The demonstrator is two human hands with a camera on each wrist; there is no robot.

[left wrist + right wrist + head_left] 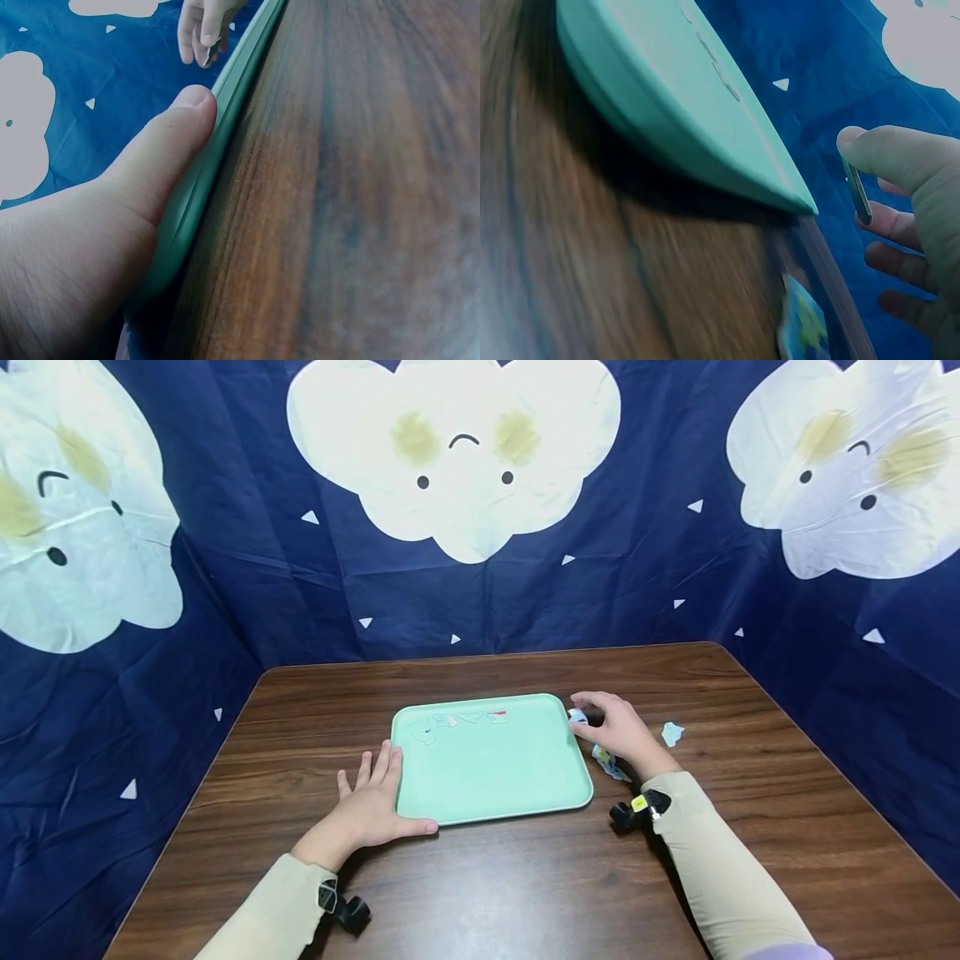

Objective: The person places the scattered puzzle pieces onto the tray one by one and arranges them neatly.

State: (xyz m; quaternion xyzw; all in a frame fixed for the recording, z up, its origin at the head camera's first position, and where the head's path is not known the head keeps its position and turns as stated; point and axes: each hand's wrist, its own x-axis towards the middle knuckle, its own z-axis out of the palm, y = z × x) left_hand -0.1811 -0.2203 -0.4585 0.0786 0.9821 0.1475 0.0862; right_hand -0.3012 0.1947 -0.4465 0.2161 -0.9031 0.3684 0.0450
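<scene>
We see the right hand [618,731] pinching a flat piece [577,716] between thumb and fingertip, just beside the tray [495,772]; colourful scraps [609,763] lie below this grip. The left hand [367,806], fingers spread, touches the tray's opposite side.

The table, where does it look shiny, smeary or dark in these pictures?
In the head view, pale glare shines on the table in front of the tray; in the left wrist view, it looks blurry; in the right wrist view, it looks smeary too, with dark shadow beside the tray.
</scene>
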